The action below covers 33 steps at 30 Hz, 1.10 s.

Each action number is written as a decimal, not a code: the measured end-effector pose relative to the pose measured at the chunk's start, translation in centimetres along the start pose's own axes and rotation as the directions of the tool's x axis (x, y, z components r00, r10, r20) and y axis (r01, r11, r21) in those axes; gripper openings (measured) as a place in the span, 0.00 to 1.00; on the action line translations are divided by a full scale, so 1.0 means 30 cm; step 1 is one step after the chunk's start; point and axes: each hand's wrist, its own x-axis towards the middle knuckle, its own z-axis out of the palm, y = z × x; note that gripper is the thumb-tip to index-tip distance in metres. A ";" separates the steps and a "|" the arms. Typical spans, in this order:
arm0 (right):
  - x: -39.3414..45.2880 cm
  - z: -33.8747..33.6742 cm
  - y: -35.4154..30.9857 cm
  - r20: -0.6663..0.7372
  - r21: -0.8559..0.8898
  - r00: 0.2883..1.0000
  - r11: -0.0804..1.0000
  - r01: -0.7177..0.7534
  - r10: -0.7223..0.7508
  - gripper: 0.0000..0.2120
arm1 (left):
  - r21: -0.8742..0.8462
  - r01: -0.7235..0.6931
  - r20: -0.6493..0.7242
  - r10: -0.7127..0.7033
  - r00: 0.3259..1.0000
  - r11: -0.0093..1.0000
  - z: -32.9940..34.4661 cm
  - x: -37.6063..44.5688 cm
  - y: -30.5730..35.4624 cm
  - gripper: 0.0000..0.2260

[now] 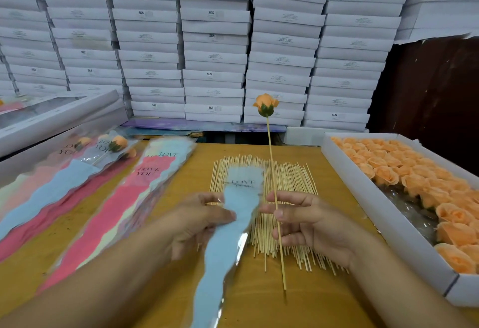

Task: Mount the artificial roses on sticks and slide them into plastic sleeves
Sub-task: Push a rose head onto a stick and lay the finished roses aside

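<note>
Pinching the stick between thumb and fingers partway down its length, the right hand holds it nearly upright, so the orange rose stands clear above the table and the bare lower end points down toward the person. That pose looks like readiness to feed the stick into a sleeve. The left hand grips the blue sleeve near its wider upper part, thumb on the front and fingers behind, with the printed top lifted over the stick pile and the narrow tail trailing toward the camera. Sleeve and stick are just beside each other, not yet joined; whether the sleeve's mouth is already parted I cannot tell, since motion blur softens it.

Beneath both hands the loose sticks lie fanned across the table, near enough that a lowered stick end could catch among them. To the right a white tray holds rows of orange rose heads, partly emptied at its middle. To the left lie stacks of unused sleeves in pink and blue, and beyond them a few finished roses already sleeved. White boxes are stacked high behind the table.
</note>
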 end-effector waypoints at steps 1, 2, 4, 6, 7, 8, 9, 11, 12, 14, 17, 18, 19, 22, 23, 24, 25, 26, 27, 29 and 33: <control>0.000 0.002 0.000 -0.005 -0.005 1.000 1.000 -0.001 0.001 0.18 | 0.019 0.000 0.027 -0.001 1.000 1.000 0.014 -0.007 -0.011 0.19; 0.001 0.003 0.000 -0.012 -0.010 1.000 1.000 -0.001 0.001 0.17 | 0.034 0.001 0.048 -0.003 0.999 0.999 0.027 -0.015 -0.021 0.20; 0.000 0.004 0.000 -0.025 -0.008 1.000 1.000 0.002 -0.002 0.15 | 0.080 0.018 0.095 -0.025 0.995 0.997 0.045 -0.030 -0.037 0.21; -0.002 0.001 -0.003 -0.042 0.001 0.999 1.000 0.010 -0.010 0.15 | 0.142 0.028 0.151 -0.050 0.987 0.989 0.053 -0.041 -0.051 0.20; -0.002 -0.003 -0.006 -0.053 0.004 0.998 1.000 0.016 -0.015 0.15 | 0.171 0.028 0.178 -0.059 0.982 0.985 0.050 -0.045 -0.058 0.17; -0.003 -0.008 -0.009 -0.064 0.006 0.998 1.000 0.022 -0.022 0.15 | 0.201 0.029 0.206 -0.071 0.976 0.979 0.049 -0.054 -0.064 0.15; -0.004 -0.015 -0.013 -0.072 0.007 0.997 1.000 0.029 -0.029 0.15 | 0.233 0.029 0.241 -0.087 0.967 0.972 0.046 -0.062 -0.070 0.12; -0.006 -0.031 -0.023 -0.086 0.009 0.996 0.999 0.040 -0.039 0.15 | 0.302 0.030 0.329 -0.133 0.935 0.953 0.040 -0.080 -0.076 0.12; -0.007 -0.040 -0.027 -0.093 0.010 0.995 0.999 0.042 -0.041 0.15 | 0.328 0.029 0.370 -0.157 0.916 0.944 0.038 -0.090 -0.076 0.13; -0.008 -0.056 -0.035 -0.107 0.014 0.993 0.999 0.046 -0.044 0.14 | 0.359 0.027 0.435 -0.193 0.880 0.933 0.033 -0.102 -0.077 0.14; -0.008 -0.070 -0.038 -0.129 0.019 0.991 0.999 0.048 -0.045 0.14 | 0.411 0.017 0.453 -0.221 0.864 0.912 0.020 -0.100 -0.078 0.13; -0.007 -0.071 -0.038 -0.129 0.019 0.991 0.999 0.048 -0.045 0.14 | 0.410 0.013 0.466 -0.222 0.857 0.912 0.017 -0.099 -0.074 0.13; -0.008 -0.070 -0.037 -0.122 0.019 0.991 0.999 0.049 -0.046 0.15 | 0.394 0.010 0.480 -0.215 0.851 0.919 0.016 -0.097 -0.069 0.13; -0.013 -0.057 -0.038 -0.075 0.006 0.996 0.999 0.044 -0.043 0.15 | 0.266 -0.020 0.442 -0.104 0.891 0.964 0.025 -0.090 -0.046 0.17; -0.016 -0.049 -0.038 -0.051 -0.005 0.998 0.999 0.038 -0.038 0.16 | 0.205 -0.043 0.404 -0.044 0.913 0.978 0.030 -0.084 -0.037 0.19; -0.019 -0.041 -0.037 -0.026 -0.022 0.999 0.999 0.029 -0.030 0.16 | 0.146 -0.069 0.366 0.011 0.930 0.987 0.034 -0.077 -0.026 0.21; -0.022 -0.032 -0.036 -0.001 -0.043 1.000 0.999 0.020 -0.020 0.16 | 0.094 -0.094 0.330 0.058 0.942 0.991 0.038 -0.070 -0.013 0.22; -0.024 -0.023 -0.034 0.022 -0.064 1.000 0.998 0.013 -0.011 0.15 | 0.051 -0.115 0.288 0.096 0.953 0.992 0.039 -0.057 -0.002 0.22; -0.026 -0.015 -0.031 0.045 -0.081 0.999 0.997 0.007 -0.003 0.15 | 0.010 -0.135 0.242 0.128 0.962 0.991 0.042 -0.041 0.007 0.21; -0.027 0.000 -0.023 0.082 -0.105 0.997 0.994 -0.003 0.012 0.14 | -0.076 -0.165 0.119 0.173 0.978 0.983 0.042 -0.006 0.020 0.17; -0.027 0.020 -0.008 0.119 -0.149 0.992 0.989 -0.026 0.044 0.14 | -0.191 -0.183 -0.047 0.178 0.983 0.964 0.065 0.049 0.020 0.11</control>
